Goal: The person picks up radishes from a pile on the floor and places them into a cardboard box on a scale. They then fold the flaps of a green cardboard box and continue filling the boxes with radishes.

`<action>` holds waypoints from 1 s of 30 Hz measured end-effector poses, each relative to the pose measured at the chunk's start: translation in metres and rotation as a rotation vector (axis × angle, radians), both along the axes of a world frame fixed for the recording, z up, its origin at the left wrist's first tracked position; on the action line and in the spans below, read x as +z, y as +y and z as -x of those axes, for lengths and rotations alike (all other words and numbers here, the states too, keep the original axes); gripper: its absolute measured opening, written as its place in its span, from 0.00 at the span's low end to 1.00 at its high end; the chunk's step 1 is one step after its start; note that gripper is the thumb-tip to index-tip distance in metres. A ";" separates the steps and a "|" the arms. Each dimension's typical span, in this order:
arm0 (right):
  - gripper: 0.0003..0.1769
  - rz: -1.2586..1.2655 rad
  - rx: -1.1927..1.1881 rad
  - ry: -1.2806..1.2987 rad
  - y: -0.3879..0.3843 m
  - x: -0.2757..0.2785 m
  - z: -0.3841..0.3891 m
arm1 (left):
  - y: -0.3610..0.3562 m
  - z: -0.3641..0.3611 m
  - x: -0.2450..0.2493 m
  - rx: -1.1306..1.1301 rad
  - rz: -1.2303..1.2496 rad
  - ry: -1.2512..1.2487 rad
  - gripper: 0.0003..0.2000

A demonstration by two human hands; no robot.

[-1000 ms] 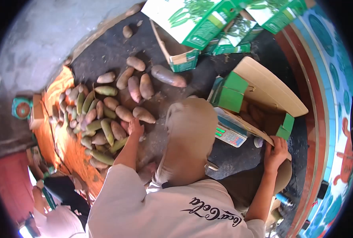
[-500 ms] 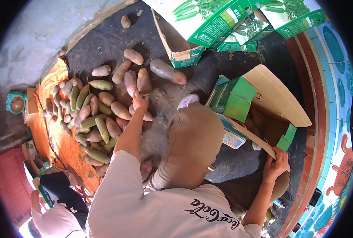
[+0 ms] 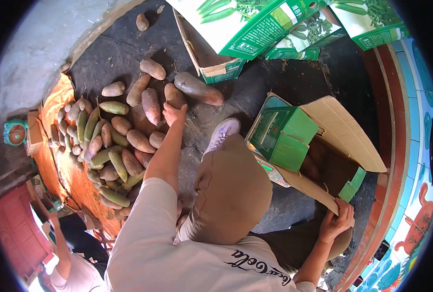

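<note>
My left hand (image 3: 175,114) reaches to the floor, its fingers closed around the lower end of a thick brown, soil-covered radish (image 3: 174,95). Beside it lie a reddish radish (image 3: 150,106) and a large greyish one (image 3: 199,89). To the left spreads a heap of green and brown radishes (image 3: 116,158). At the lower right, my right hand (image 3: 339,221) grips the edge of a flap on an open cardboard box (image 3: 306,190). Inside the box it is dark, with roundish brown shapes partly visible.
Green-and-white printed boxes (image 3: 270,29) stand at the top. Near the open box is a scale (image 3: 275,175), partly covered. My shoe (image 3: 224,132) and bent knee lie between the radishes and the box. Another person (image 3: 75,267) is at the lower left.
My left hand has moved from the lower ends of two radishes onto the browner one, which sits slightly apart now. My right hand stays on the flap. The other person's arm is raised.
</note>
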State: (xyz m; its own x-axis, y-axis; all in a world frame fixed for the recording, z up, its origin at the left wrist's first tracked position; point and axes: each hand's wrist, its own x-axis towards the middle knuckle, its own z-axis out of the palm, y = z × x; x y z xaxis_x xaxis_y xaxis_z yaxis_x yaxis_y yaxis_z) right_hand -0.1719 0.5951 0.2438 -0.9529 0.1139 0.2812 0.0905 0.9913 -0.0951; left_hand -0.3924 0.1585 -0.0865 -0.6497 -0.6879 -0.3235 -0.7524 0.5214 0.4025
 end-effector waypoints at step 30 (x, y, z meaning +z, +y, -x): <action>0.13 0.199 -0.021 0.087 0.000 0.015 -0.025 | 0.044 -0.085 0.302 -0.443 -1.067 0.519 0.33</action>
State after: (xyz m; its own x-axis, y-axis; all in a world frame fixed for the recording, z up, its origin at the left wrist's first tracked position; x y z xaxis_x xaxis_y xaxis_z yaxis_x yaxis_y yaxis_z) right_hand -0.1470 0.5947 0.2586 -0.9228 0.1952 0.3323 0.0939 0.9502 -0.2973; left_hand -0.3070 0.2026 0.2159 -0.9732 0.0651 -0.2207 -0.2254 -0.0776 0.9712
